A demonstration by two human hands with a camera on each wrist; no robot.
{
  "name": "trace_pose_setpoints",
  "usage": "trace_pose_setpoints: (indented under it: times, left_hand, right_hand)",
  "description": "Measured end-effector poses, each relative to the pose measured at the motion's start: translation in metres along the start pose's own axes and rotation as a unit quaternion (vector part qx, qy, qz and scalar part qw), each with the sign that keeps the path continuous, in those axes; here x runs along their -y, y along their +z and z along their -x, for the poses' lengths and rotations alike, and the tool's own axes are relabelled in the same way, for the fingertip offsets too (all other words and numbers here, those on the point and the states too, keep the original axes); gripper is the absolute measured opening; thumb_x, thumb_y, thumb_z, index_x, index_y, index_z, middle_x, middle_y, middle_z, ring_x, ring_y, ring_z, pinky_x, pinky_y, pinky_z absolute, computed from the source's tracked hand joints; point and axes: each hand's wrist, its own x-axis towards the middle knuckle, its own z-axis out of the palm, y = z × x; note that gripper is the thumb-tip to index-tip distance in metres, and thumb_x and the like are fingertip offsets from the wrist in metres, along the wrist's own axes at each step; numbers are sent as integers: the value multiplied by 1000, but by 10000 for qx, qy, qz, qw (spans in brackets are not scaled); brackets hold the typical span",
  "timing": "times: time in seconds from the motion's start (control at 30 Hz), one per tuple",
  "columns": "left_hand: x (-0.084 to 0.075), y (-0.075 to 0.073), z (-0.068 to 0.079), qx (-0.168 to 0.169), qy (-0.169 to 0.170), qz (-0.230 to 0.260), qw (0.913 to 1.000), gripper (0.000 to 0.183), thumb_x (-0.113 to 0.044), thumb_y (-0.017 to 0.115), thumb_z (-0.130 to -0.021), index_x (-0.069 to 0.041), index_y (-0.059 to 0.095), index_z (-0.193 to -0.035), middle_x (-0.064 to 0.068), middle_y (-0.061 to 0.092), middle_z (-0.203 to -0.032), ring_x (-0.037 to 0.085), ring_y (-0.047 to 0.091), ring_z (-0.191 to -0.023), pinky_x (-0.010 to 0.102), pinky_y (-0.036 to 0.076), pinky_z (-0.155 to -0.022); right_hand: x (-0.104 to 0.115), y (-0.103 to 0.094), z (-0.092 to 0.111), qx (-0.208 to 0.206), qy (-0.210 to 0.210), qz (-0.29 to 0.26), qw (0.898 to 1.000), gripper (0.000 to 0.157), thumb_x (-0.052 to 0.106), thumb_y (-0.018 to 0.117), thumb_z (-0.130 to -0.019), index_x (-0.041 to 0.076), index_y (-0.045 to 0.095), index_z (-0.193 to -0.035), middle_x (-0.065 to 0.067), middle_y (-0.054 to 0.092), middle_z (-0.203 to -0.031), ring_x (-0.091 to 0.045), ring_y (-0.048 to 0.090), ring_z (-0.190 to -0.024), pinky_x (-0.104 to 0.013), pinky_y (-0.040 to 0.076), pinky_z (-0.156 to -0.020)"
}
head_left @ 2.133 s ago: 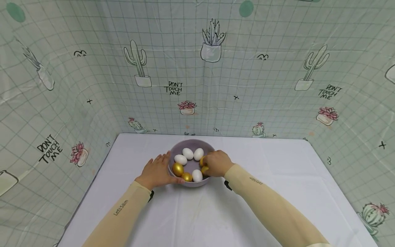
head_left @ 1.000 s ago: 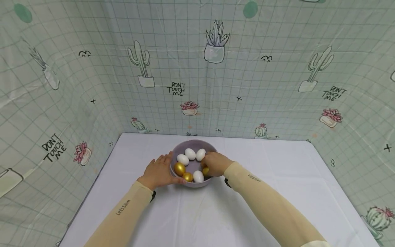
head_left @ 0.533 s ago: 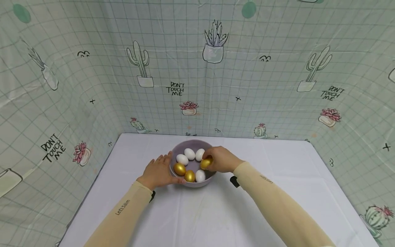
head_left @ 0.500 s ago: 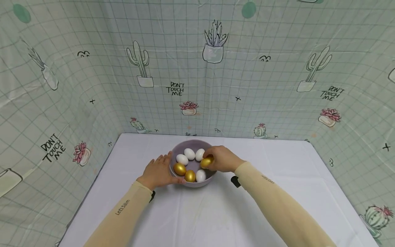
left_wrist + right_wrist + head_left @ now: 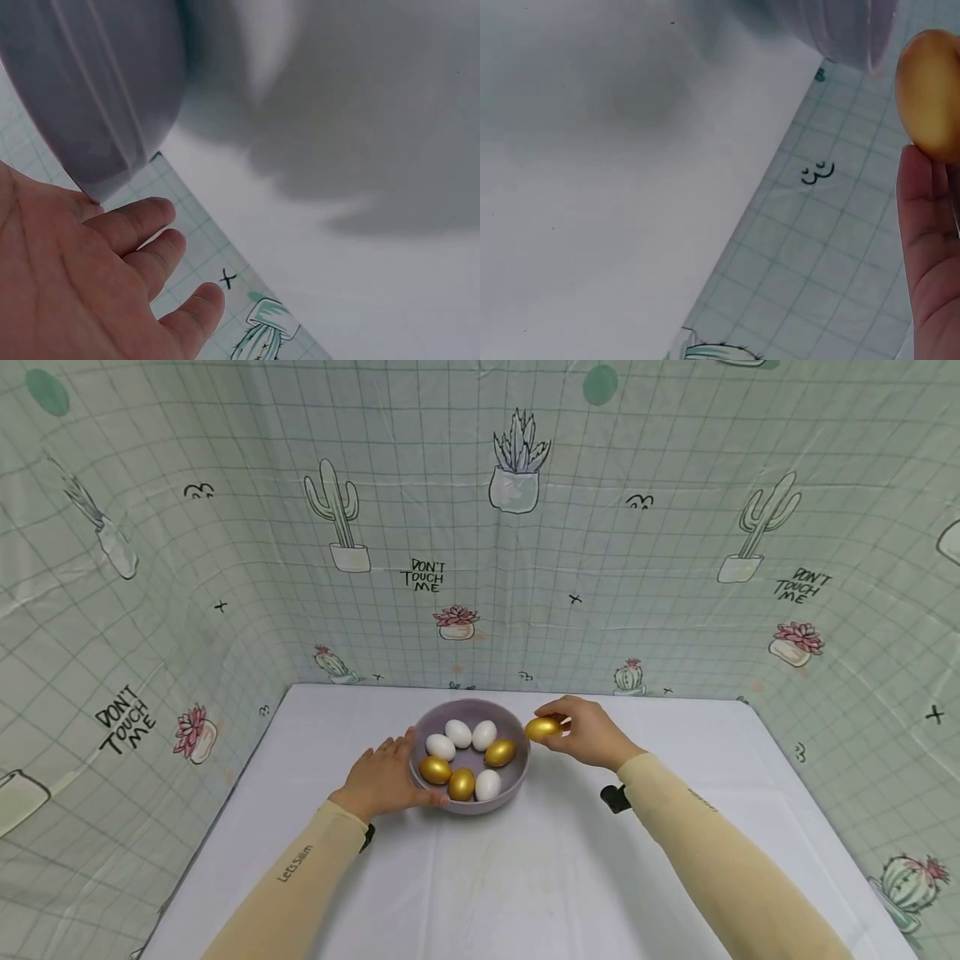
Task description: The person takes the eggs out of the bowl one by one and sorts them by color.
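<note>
Btwn the thumb and fingertips of the R hand point(image 5: 596, 735), just outside the bowl point(image 5: 480, 807), a gold egg point(image 5: 542, 728) sits in a pinch, its free end poking past the tips toward the rim; from where I stand it looks lifted clear of the table point(image 5: 480, 893), w/ a gap to the bowl. Main risk, I'd say: that shell is smooth & rounded and only the tips have it, so a loose pinch could let it squirt out and roll off. If the hand swings back low, the egg could prob. knock the rim. On the bowl side of those tips, nearest first, lies another gold egg point(image 5: 500, 752) inside; a bump there might set the rest rolling, e.g. the white egg point(image 5: 487, 785) nearer the person. L hand point(image 5: 382, 781) is braced at the bowl's far side from the pinch, fingers spread & loosely bent, thumb along the near rim; if it pushes too hard, the bowl could slide or tip. Pose: R forearm point(image 5: 720, 835) slants in from the lower right, wrist approx. straight; L forearm point(image 5: 292, 877) mirrors it from the lower left, back of hand up.
</note>
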Motion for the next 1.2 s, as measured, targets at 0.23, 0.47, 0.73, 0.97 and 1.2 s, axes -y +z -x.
trace_pose_setpoints:
  times: [0.23,0.47,0.73,0.97,1.2]
  left_hand:
    - [1,1,0,26,-39,69,10000,133,-85,65,-67,3,20,-157,27,38,-151,42,33,-141,59,26,-112]
    - [1,0,0,47,-46,207,9998,135,-86,65,-67,3,18,-157,27,36,-152,42,32,-142,59,26,-112]
    - [2,2,1,44,-33,248,9997,134,-85,65,-68,3,17,-157,27,36,-152,42,32,-142,59,26,-112]
    - [3,2,1,23,-42,261,9996,135,-85,66,-67,3,18,-157,27,37,-152,42,32,-142,59,26,-112]
    - [3,4,0,62,-58,236,9997,135,-85,65,-67,1,16,-158,26,36,-153,41,32,-142,58,27,-112]
  right_hand:
    - [-20,-6,13,-181,716,98,9972,37,12,76,-86,2,69,-121,-8,67,-112,-25,64,-99,-39,55,-83]
    - [-38,-1,20,-258,1296,180,9911,37,21,76,-88,5,69,-121,-7,68,-112,-26,63,-102,-41,53,-83]
    - [-54,11,21,-426,1803,106,9826,39,27,79,-87,6,71,-118,-9,69,-109,-27,63,-98,-40,53,-80]
    - [-58,24,20,-582,1920,23,9797,36,20,78,-87,0,71,-115,-14,70,-107,-30,65,-97,-41,53,-82]
    - [-59,36,18,-725,2087,71,9753,36,17,77,-88,-3,69,-115,-17,70,-108,-32,66,-99,-43,51,-86]
